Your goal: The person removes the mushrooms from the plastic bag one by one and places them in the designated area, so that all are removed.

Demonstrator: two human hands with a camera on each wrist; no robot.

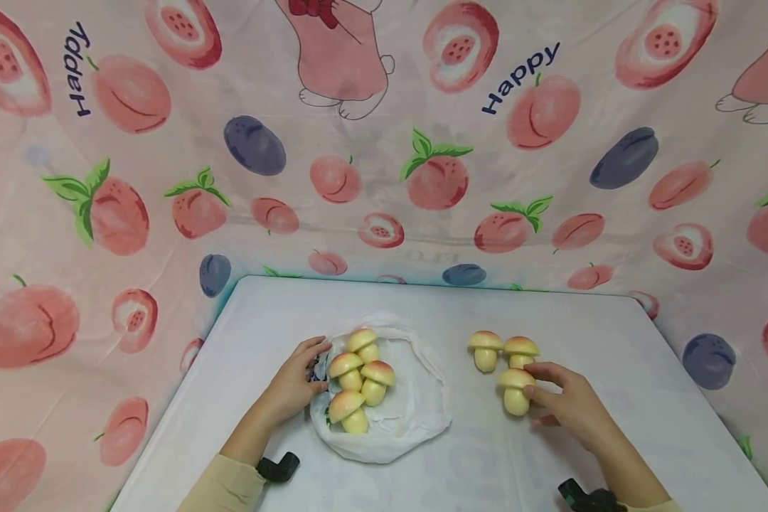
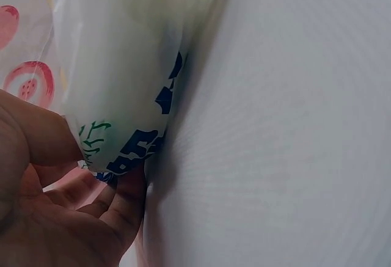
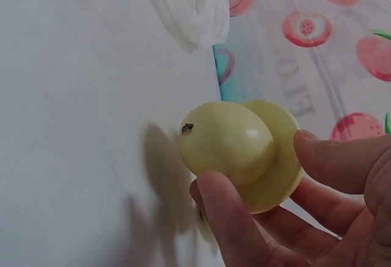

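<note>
Head view: the left hand (image 1: 297, 384) grips the left edge of a white plastic bag (image 1: 384, 449) containing four yellow mushrooms (image 1: 376, 382); to the bag's right, over the white table (image 1: 480, 466), the right hand (image 1: 572, 409) pinches a single mushroom (image 1: 516, 400) in front of two loose mushrooms (image 1: 485, 350). Left wrist view: the bag's rim is clasped near blue and green print (image 2: 139, 145). Right wrist view: thumb and fingers grasp the single mushroom, its dark-marked stem end (image 3: 220, 135) facing the camera.
</note>
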